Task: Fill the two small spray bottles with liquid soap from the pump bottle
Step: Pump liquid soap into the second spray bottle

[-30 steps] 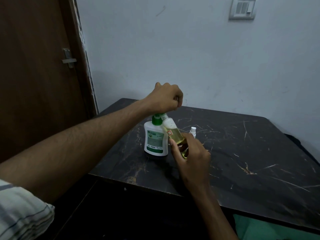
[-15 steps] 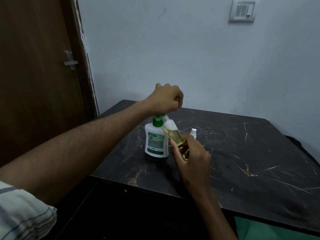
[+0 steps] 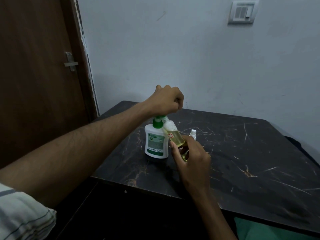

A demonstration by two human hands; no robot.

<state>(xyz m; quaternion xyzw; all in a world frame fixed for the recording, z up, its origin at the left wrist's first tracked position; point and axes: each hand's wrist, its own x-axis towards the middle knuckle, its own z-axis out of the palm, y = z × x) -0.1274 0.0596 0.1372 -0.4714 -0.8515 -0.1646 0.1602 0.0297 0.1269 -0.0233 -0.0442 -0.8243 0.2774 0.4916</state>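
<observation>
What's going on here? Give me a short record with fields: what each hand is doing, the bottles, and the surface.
left hand: fist pressing down on the green pump head of the pump bottle
right hand: holds the small spray bottle tilted, mouth up at the pump spout
small spray bottle contents: partly filled with yellowish liquid
second small bottle: white, standing behind the right hand
surface: dark marbled table

place: looks like a plain room in someone's home
door: brown wooden door [image 3: 34, 84] with a metal latch [image 3: 70, 62], up left of the hands
wall: pale painted wall [image 3: 190, 58], scuffed, with a switch plate [image 3: 243, 12]
table: dark marble-look table [image 3: 251, 161], pretty scratched
</observation>
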